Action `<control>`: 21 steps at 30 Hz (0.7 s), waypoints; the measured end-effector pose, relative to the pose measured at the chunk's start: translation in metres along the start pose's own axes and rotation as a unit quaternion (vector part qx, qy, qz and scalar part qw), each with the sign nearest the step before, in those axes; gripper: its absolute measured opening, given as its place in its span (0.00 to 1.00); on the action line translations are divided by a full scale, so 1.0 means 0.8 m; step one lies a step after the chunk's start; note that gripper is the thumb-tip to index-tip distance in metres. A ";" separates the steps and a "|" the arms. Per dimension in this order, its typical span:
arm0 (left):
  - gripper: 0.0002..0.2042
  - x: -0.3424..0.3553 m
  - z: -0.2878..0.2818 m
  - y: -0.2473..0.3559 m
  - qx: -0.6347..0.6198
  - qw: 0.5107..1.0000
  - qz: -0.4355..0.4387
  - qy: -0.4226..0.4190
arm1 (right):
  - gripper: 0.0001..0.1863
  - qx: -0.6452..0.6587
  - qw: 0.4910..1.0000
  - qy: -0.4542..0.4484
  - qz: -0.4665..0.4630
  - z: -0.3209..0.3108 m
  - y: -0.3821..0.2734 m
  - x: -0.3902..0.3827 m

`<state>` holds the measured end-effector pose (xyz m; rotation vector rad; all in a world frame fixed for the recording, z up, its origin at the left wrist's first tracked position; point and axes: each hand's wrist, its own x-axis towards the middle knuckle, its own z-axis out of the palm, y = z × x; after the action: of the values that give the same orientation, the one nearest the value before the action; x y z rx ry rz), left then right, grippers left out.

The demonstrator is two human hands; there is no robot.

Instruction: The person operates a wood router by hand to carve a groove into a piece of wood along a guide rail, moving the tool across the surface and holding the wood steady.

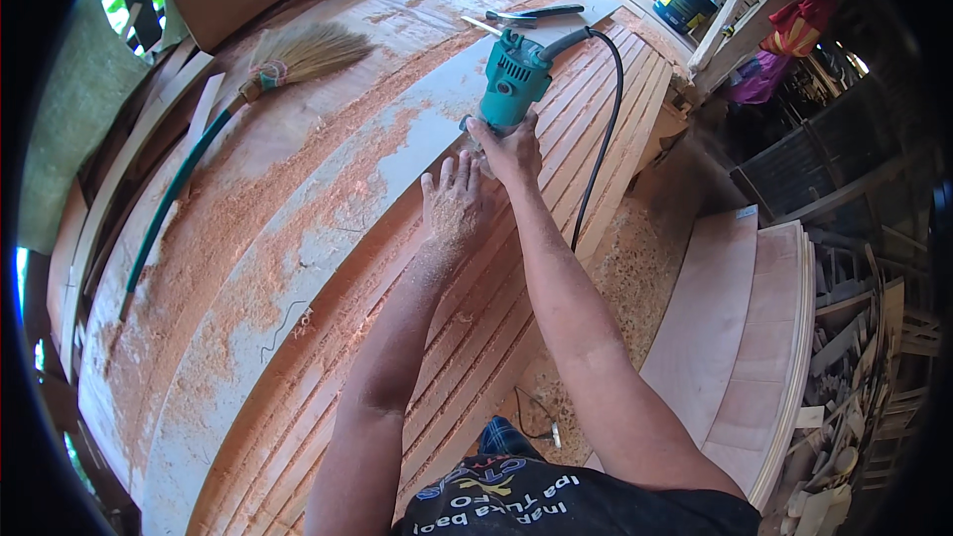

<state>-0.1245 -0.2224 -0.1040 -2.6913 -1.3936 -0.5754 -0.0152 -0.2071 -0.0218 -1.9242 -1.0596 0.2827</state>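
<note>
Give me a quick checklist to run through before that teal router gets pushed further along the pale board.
1. Right hand gripping the teal router: ok.
2. Left hand flat on the pale board, fingers beside the tool's base: not ok, very close.
3. Black cord trailing off to the right of the router: ok.
4. Sawdust covering the bench: not ok.
5. Pliers lying ahead of the router: cannot tell if clear.

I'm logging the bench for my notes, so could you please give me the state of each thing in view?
Trim router: upright on the pale board, gripped by the right hand.
Left hand: flat on the board, fingers spread.
Pale board: lying flat, dusted with sawdust.
Black cord: trailing slack across the slats.
Broom: lying flat, untouched.
Pliers: lying idle.
</note>
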 end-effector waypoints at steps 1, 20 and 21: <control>0.28 0.001 0.002 0.000 -0.005 1.000 0.002 0.008 | 0.47 -0.002 1.000 0.004 -0.001 0.000 0.002 0.002; 0.33 0.024 0.022 0.001 -0.031 0.999 0.022 0.028 | 0.50 -0.010 1.000 -0.012 0.003 -0.004 0.009 0.025; 0.33 0.025 0.026 -0.001 -0.029 0.999 0.021 0.029 | 0.50 -0.005 1.000 -0.013 0.002 -0.003 0.008 0.026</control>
<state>-0.1083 -0.2016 -0.1164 -2.7174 -1.3226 -0.6939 0.0026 -0.1940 -0.0208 -1.9371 -1.0769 0.3056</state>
